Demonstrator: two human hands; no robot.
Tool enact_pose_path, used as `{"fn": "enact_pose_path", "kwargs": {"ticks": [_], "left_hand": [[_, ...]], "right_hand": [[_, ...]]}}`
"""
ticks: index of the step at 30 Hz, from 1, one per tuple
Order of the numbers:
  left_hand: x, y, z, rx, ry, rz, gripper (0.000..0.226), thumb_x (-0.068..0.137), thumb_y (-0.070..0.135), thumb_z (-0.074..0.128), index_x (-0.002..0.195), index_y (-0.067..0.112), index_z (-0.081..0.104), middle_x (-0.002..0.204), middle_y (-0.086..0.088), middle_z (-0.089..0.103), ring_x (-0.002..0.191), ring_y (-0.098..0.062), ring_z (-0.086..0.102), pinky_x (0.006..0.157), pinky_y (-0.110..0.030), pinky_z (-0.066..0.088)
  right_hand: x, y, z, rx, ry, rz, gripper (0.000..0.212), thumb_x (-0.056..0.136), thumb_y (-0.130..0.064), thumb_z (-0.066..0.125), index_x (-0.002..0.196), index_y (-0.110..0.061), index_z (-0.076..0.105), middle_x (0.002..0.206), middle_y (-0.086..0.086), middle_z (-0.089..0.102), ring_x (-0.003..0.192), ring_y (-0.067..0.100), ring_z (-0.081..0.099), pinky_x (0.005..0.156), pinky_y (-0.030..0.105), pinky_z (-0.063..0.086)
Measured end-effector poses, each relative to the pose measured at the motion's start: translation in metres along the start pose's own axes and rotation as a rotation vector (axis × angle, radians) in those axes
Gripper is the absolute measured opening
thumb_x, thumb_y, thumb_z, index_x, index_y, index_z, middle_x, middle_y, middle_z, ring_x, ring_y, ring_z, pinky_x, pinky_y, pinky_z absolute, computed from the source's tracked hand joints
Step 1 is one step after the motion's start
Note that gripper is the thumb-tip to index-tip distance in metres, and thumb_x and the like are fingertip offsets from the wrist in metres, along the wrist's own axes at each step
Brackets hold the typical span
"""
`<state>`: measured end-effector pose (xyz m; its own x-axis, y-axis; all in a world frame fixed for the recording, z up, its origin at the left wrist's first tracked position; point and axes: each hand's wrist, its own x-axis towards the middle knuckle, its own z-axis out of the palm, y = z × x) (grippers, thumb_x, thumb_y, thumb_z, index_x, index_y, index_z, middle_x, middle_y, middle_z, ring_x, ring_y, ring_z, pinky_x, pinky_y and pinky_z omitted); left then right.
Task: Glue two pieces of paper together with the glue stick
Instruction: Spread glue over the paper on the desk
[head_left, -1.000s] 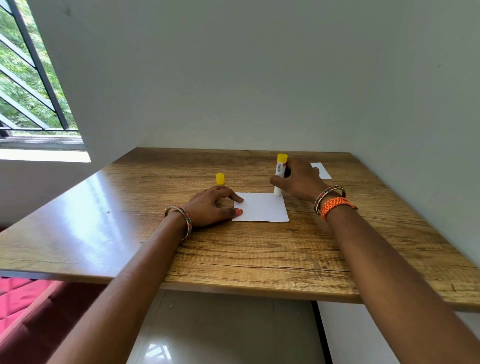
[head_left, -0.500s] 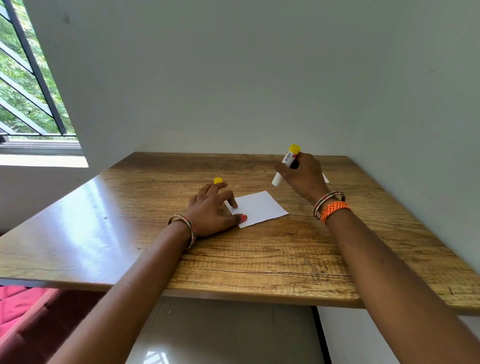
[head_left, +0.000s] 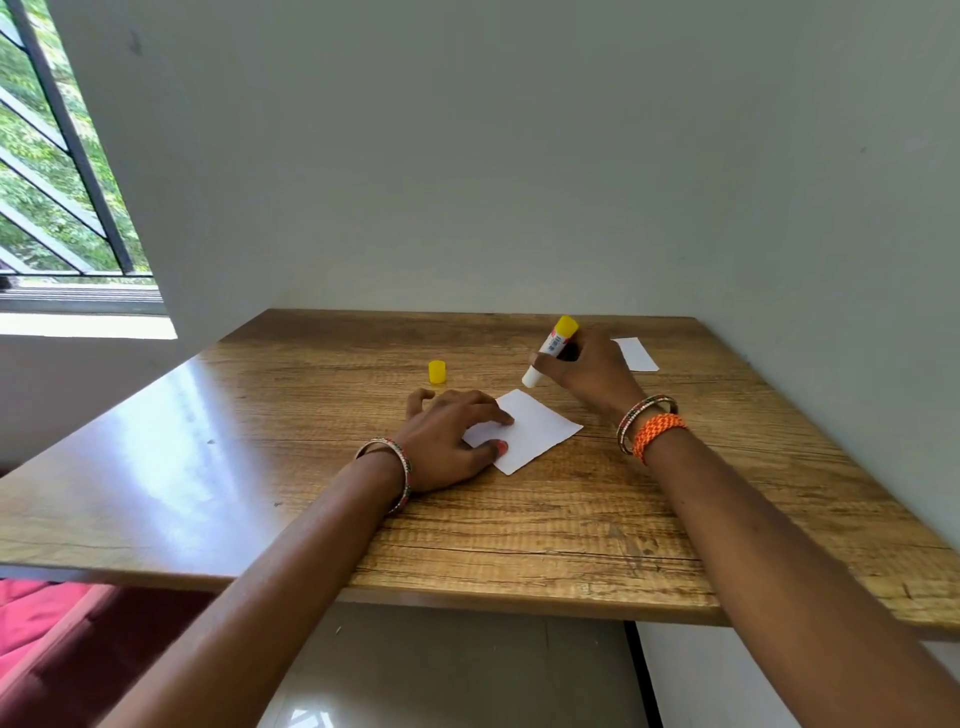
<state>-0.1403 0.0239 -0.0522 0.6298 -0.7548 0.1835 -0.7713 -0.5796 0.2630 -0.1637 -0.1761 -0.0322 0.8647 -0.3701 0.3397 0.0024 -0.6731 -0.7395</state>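
- Glue stick (head_left: 550, 351), uncapped and tilted, is gripped in the right hand (head_left: 587, 371) just above the far corner of the white paper (head_left: 540, 431); whether its tip touches the sheet I cannot tell.
- Left hand (head_left: 449, 436) presses the paper's left part flat with relaxed fingers.
- Yellow cap (head_left: 437, 372) stands upright, far of the left hand.
- Second paper (head_left: 636, 354) lies far right.
- Wooden table (head_left: 260, 441) sits in a pale-walled corner; barred window (head_left: 52, 156) at left.

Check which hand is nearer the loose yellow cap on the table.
Left. The left hand rests on the paper just in front of the yellow cap; the right hand, gripping the glue stick, is farther off to its right.
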Motion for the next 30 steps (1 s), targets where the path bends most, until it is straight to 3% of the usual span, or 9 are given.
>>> {"fn": "enact_pose_path", "kwargs": {"ticks": [3, 8, 15, 19, 30], "left_hand": [[0.0, 0.0, 0.0, 0.014, 0.002, 0.005, 0.039, 0.09, 0.043, 0.047, 0.128, 0.034, 0.049, 0.142, 0.011, 0.042, 0.136, -0.012, 0.029, 0.112, -0.046, 0.007], [0.0, 0.0, 0.002, -0.034, -0.019, -0.004, 0.039, 0.092, 0.04, 0.046, 0.13, 0.034, 0.046, 0.148, 0.012, 0.035, 0.142, -0.009, 0.016, 0.112, -0.041, 0.002], [0.002, -0.003, 0.005, -0.054, -0.027, -0.027, 0.037, 0.091, 0.042, 0.046, 0.127, 0.038, 0.046, 0.148, 0.005, 0.037, 0.141, -0.012, 0.02, 0.112, -0.044, 0.002], [0.001, -0.001, 0.004, -0.065, -0.018, -0.04, 0.037, 0.091, 0.04, 0.047, 0.128, 0.037, 0.047, 0.148, 0.004, 0.036, 0.142, -0.013, 0.02, 0.113, -0.043, 0.0], [0.0, 0.002, 0.002, -0.059, -0.025, -0.044, 0.036, 0.092, 0.04, 0.046, 0.127, 0.036, 0.046, 0.145, 0.007, 0.039, 0.139, -0.014, 0.025, 0.112, -0.044, 0.001]], "right_hand": [[-0.004, -0.002, 0.004, -0.136, 0.009, -0.053, 0.022, 0.08, -0.035, 0.067, 0.09, -0.015, 0.064, 0.083, 0.0, 0.065, 0.086, 0.022, 0.062, 0.085, 0.047, 0.048], [-0.005, -0.007, 0.007, -0.213, 0.055, -0.194, 0.021, 0.083, -0.038, 0.064, 0.075, -0.02, 0.058, 0.063, -0.012, 0.051, 0.07, 0.015, 0.053, 0.08, 0.043, 0.044], [-0.002, -0.005, 0.011, -0.225, 0.0, -0.232, 0.021, 0.084, -0.039, 0.064, 0.076, -0.022, 0.053, 0.071, -0.007, 0.056, 0.076, 0.016, 0.053, 0.082, 0.044, 0.041], [-0.002, -0.005, 0.012, -0.241, -0.009, -0.23, 0.022, 0.086, -0.04, 0.061, 0.083, -0.019, 0.059, 0.087, 0.001, 0.065, 0.082, 0.016, 0.053, 0.085, 0.041, 0.034], [-0.001, -0.005, 0.011, -0.286, -0.016, -0.195, 0.021, 0.084, -0.039, 0.06, 0.086, -0.019, 0.053, 0.083, -0.003, 0.057, 0.083, 0.018, 0.051, 0.085, 0.039, 0.03]]}}
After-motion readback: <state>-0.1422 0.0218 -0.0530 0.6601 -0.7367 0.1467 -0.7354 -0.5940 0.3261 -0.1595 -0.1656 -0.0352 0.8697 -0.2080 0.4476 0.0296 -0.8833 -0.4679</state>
